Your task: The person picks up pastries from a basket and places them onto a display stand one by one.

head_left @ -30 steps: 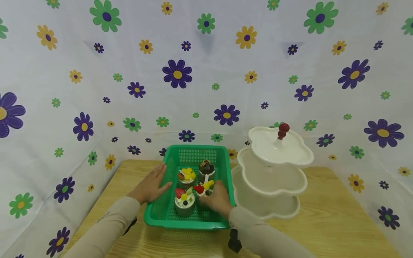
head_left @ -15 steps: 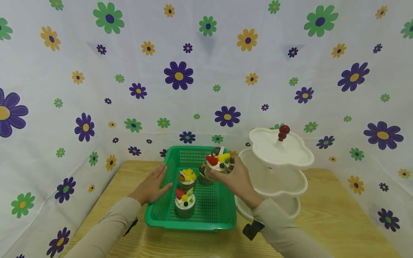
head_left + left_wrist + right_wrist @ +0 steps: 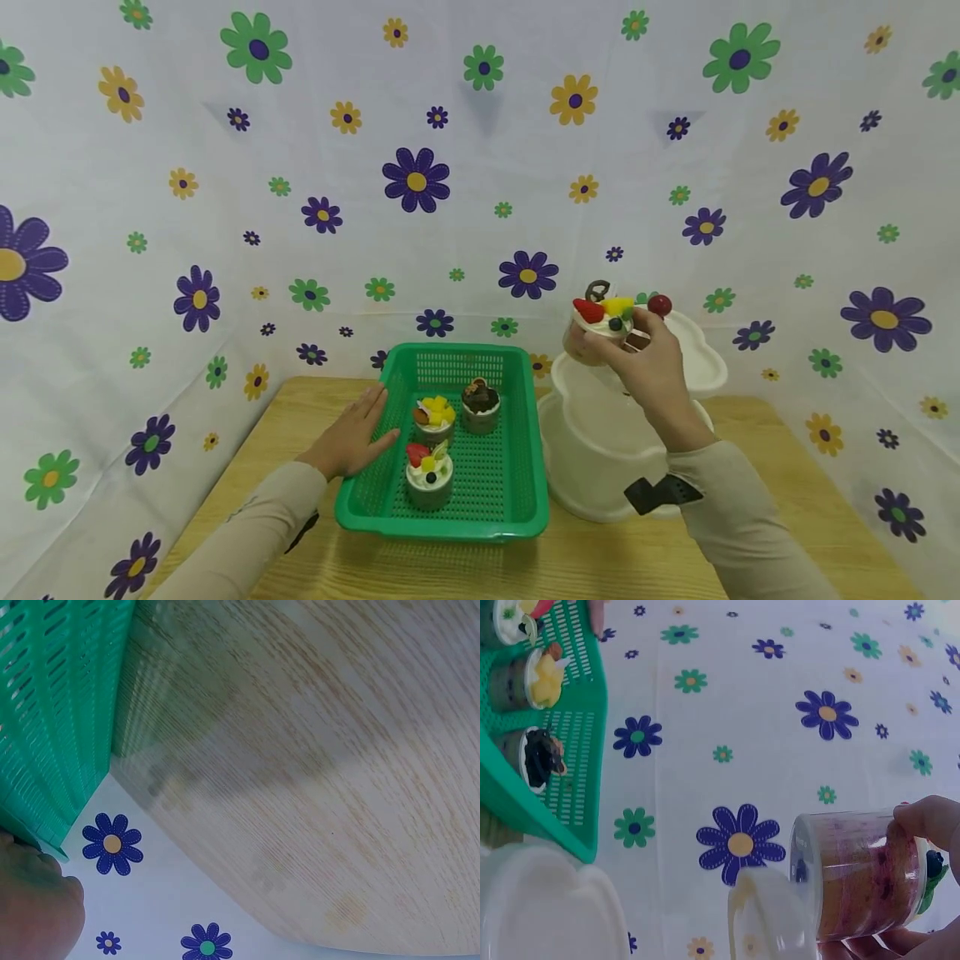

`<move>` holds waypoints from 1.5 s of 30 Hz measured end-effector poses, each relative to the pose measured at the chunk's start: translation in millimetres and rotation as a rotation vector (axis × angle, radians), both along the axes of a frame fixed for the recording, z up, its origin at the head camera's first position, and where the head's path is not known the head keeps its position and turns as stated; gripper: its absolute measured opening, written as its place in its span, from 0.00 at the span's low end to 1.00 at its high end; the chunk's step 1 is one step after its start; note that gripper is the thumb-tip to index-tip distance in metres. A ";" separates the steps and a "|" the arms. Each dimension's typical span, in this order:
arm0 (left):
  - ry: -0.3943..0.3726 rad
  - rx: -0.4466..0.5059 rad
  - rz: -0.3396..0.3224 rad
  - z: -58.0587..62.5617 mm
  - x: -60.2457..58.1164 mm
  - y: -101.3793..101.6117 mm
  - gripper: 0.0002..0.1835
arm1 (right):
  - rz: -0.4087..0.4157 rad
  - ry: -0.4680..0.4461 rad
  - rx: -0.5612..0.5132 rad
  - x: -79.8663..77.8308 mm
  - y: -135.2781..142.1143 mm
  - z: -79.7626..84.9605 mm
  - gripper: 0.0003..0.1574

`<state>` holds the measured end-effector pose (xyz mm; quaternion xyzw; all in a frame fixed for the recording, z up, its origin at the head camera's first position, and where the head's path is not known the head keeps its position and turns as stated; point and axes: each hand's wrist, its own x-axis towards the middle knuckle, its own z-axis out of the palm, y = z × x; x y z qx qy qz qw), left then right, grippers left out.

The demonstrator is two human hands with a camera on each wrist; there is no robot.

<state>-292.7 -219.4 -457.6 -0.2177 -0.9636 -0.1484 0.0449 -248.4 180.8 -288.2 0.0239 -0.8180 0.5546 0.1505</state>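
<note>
My right hand (image 3: 652, 371) grips a clear dessert cup (image 3: 587, 343) topped with cream, strawberry, yellow fruit and a chocolate pretzel shape. It is in the air at the left side of the white tiered stand (image 3: 699, 354), hiding part of the top tier. In the right wrist view, layered brown and pink cake shows through the wall of the held cup (image 3: 859, 877). My left hand (image 3: 351, 435) rests on the left rim of a green plastic basket (image 3: 442, 529), fingers extended. Inside stand a mango-topped cup (image 3: 434, 417), a chocolate-topped cup (image 3: 481, 407) and a strawberry-topped cup (image 3: 430, 479).
The stand has three scalloped tiers and a red knob (image 3: 660, 306) on top; its lower tier (image 3: 573, 492) sits close to the basket's right side. Both are on a wooden table (image 3: 300, 575). A flower-printed white cloth (image 3: 465, 225) hangs behind and at both sides.
My right hand has lifted the dessert cup out of the basket and carried it up and right to the stand. My left hand has stayed on the basket's rim.
</note>
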 end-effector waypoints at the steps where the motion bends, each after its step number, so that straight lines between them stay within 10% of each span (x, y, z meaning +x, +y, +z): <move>1: 0.001 0.005 -0.004 0.6 0.6 0.4 0.41 | -0.009 -0.005 0.000 0.4 4.2 -0.2 0.52; 45: -0.013 -0.014 -0.011 1.5 -1.6 -0.9 0.41 | -0.031 -0.054 0.110 0.0 41.9 -15.2 0.53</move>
